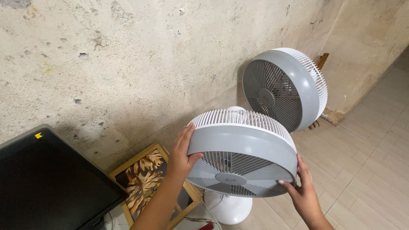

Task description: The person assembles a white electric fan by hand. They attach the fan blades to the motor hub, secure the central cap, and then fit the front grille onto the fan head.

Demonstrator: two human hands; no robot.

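Both hands on the near fan head [243,155], a round grey-and-white unit on a white round base [228,208] standing on the tiled floor [366,170]. Left hand [182,154] cups the grey rim on the left side, thumb hooked under the front edge, fingers [184,135] wrapped up over the band toward the white rear grille. Right hand [303,191] grips the lower right rim, fingertips curled onto the front edge. So both are clenched on the housing, opposite sides; looks like a two-point hold to steady or tilt the head, which is pitched face-down toward the camera. Base stays planted on the floor, head sits over it. A second, identical fan [284,88] is just behind and to the right, close to the stained plaster wall [128,64], face turned left; its rim is near the held fan's rear grille, can't tell if they touch, little room to swing back. Left of the base, a framed picture [149,179] of yellow petals leans against the wall, the left forearm crossing over it. Dark flat screen [47,183] at far left. Thin cord and a red item by the base, too cropped to identify.
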